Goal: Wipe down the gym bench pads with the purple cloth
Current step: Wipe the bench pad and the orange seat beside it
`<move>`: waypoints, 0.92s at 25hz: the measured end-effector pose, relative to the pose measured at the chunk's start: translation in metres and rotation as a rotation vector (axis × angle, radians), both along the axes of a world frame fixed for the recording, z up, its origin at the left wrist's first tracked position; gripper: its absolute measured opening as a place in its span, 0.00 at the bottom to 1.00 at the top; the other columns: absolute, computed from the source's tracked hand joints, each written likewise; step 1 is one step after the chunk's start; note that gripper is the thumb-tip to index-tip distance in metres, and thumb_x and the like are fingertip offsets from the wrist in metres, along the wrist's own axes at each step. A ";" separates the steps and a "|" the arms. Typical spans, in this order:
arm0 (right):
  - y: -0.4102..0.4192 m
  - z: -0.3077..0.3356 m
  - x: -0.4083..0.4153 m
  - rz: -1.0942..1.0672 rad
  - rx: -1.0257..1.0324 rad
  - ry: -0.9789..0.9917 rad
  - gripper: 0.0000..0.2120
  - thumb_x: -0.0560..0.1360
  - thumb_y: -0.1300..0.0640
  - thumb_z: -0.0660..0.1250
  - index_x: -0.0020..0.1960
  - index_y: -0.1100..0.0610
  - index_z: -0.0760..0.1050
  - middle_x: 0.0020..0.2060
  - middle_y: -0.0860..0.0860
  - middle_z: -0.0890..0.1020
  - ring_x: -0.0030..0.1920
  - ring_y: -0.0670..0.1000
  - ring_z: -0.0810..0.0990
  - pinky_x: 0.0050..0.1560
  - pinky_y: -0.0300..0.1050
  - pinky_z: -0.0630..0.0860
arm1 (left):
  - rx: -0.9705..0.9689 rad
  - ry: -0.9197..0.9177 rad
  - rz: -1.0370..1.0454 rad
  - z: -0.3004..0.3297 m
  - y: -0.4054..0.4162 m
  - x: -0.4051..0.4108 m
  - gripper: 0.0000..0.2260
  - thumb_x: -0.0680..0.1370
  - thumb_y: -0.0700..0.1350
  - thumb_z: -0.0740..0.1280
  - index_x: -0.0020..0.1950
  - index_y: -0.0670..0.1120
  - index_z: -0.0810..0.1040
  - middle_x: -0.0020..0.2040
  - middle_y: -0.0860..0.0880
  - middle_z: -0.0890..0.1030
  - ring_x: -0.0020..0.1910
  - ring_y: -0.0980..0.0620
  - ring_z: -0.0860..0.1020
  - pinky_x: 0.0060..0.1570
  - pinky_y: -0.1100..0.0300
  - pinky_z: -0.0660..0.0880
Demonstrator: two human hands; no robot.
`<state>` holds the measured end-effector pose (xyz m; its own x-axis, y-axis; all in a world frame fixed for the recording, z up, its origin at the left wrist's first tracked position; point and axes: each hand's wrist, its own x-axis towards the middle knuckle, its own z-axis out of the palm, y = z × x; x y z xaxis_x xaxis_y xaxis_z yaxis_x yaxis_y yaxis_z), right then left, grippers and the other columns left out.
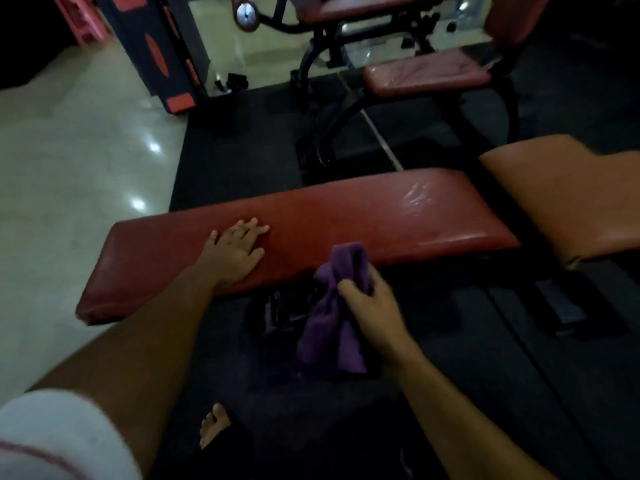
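A long red bench pad (346, 216) lies across the middle of the view, with a shiny wet patch near its right end. My left hand (237, 249) rests flat on the pad's left half, fingers spread. My right hand (367, 299) grips the purple cloth (332, 317) just below the pad's near edge. The cloth's top touches that edge, and the rest of it hangs down in front of the dark frame. An orange-brown pad (571, 199) adjoins the red one on the right.
A second bench with red pads (426, 74) and black curved legs stands behind. Dark rubber matting (242, 140) covers the floor under the benches, and glossy pale tile (69, 161) lies to the left. My bare foot (214, 424) stands on the mat.
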<state>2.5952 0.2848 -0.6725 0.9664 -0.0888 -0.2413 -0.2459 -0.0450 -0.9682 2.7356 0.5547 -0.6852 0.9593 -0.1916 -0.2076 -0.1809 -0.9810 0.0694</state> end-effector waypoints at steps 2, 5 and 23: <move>-0.071 0.020 0.028 -0.186 -0.201 -0.029 0.22 0.67 0.46 0.70 0.60 0.50 0.78 0.51 0.50 0.84 0.51 0.51 0.83 0.56 0.52 0.79 | -0.025 -0.065 0.049 0.006 -0.039 0.011 0.25 0.85 0.60 0.51 0.82 0.57 0.55 0.83 0.49 0.56 0.82 0.48 0.54 0.78 0.36 0.49; -0.175 0.052 0.102 -0.207 -0.655 -0.042 0.20 0.76 0.49 0.67 0.67 0.50 0.74 0.61 0.58 0.75 0.53 0.56 0.78 0.58 0.51 0.73 | -0.120 -0.025 0.006 -0.003 -0.117 0.026 0.30 0.82 0.68 0.46 0.83 0.61 0.46 0.84 0.54 0.44 0.83 0.50 0.44 0.77 0.34 0.40; -0.295 -0.033 0.343 0.121 -0.748 0.102 0.09 0.76 0.59 0.65 0.55 0.55 0.78 0.46 0.55 0.79 0.45 0.53 0.77 0.42 0.44 0.70 | -0.054 -0.232 -0.008 -0.044 -0.141 0.038 0.33 0.77 0.72 0.34 0.82 0.65 0.40 0.84 0.56 0.43 0.83 0.52 0.41 0.76 0.32 0.40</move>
